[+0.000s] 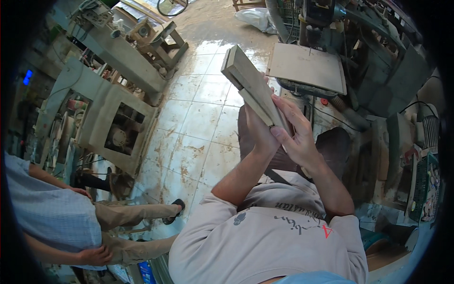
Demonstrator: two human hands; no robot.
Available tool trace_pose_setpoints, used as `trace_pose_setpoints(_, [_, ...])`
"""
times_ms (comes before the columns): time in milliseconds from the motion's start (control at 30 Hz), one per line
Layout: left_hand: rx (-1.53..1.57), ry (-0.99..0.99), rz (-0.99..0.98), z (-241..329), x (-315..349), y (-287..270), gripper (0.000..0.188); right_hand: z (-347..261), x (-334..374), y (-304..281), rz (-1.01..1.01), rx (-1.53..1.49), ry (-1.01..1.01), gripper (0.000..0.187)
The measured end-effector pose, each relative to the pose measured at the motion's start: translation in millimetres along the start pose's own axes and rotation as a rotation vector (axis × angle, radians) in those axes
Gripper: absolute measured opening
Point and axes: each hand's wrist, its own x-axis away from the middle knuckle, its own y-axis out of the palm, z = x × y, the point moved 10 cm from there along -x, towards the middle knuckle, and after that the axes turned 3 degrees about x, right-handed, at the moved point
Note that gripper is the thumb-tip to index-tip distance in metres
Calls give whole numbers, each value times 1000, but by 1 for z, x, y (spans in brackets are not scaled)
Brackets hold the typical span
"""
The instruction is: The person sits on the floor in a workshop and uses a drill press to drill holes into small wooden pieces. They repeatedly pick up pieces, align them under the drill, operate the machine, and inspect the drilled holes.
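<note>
A long wooden board (pixel 254 81) is held up at a slant in front of my body, its far end raised. A thinner wooden strip (pixel 256 107) runs along its left side, with a step between the two; I cannot tell whether they are joined. My left hand (pixel 259 127) is closed around the lower part from the left and beneath, its fingers mostly hidden behind the wood. On the right side my right hand (pixel 298 130) grips the same board, thumb near the strip's lower end and fingers along the edge.
A machine with a flat pale panel (pixel 307 66) on top stands ahead to the right. Machine housings (pixel 113 128) line the left. Another person (pixel 56 208) stands at the lower left. Sawdust marks the tiled floor (pixel 198 118). A green crate (pixel 425 184) sits at far right.
</note>
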Motion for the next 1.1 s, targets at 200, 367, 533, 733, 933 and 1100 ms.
trace_pose_setpoints(200, [-159, -17, -248, 40, 6, 39, 47, -2, 3, -24, 150, 129, 9, 63])
trace_pose_setpoints(367, [-505, 87, -335, 63, 1, 68, 36, 8, 4, -42, 115, 58, 116, 66])
trace_pose_setpoints(533, [-523, 37, -398, 57, 2, 82, 38, -23, -24, -66, 101, 14, -14, 65])
trace_pose_setpoints(733, [-615, 33, -428, 56, 3, 87, 41, -29, -32, -77, 135, 73, -82, 62])
trace_pose_setpoints(933, [-665, 100, -448, 57, 5, 90, 44, -29, -28, -80, 168, 81, -104, 62])
trace_pose_setpoints(1100, [-674, 113, -441, 59, 6, 93, 44, -28, -29, -79, 168, -16, -98, 62])
